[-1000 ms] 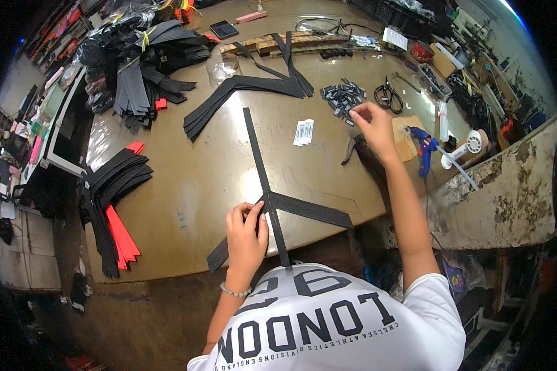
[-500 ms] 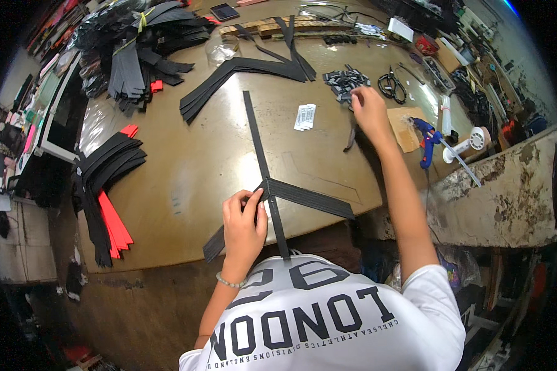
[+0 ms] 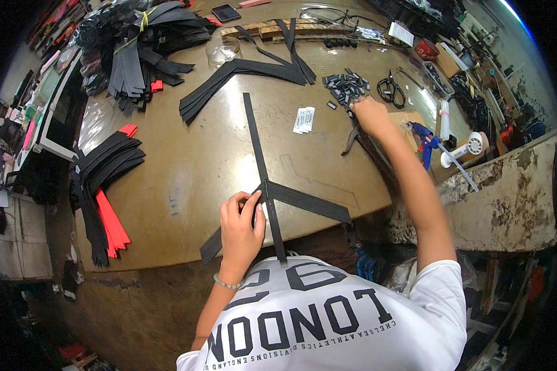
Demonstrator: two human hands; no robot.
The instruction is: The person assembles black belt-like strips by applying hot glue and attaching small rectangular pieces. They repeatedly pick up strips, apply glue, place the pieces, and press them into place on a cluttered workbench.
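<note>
My left hand [image 3: 242,222] pinches a V-shaped black strap piece [image 3: 309,202] at its bend, near the front edge of the table. A narrow black strip [image 3: 255,136] runs lengthwise across that bend, from mid-table to my shirt. The left leg of the V is partly covered by my hand. My right hand [image 3: 370,116] is curled at the near right edge of a heap of small dark grey clip-like pieces [image 3: 346,85]. Its fingertips are mostly hidden, so what they hold cannot be made out. One loose piece [image 3: 332,105] lies just outside the heap.
Black straps [image 3: 241,67] lie beyond, with bundled straps [image 3: 127,68] at the far left. Black and red straps [image 3: 108,161] are stacked at left. White labels [image 3: 304,120] lie mid-table. Scissors [image 3: 391,91], a blue glue gun [image 3: 424,141] and a white spool [image 3: 474,144] sit at right.
My right hand has moved slightly nearer and turned down, its fingers curling in. One small piece now lies apart from the heap. My left hand keeps its hold on the strap.
</note>
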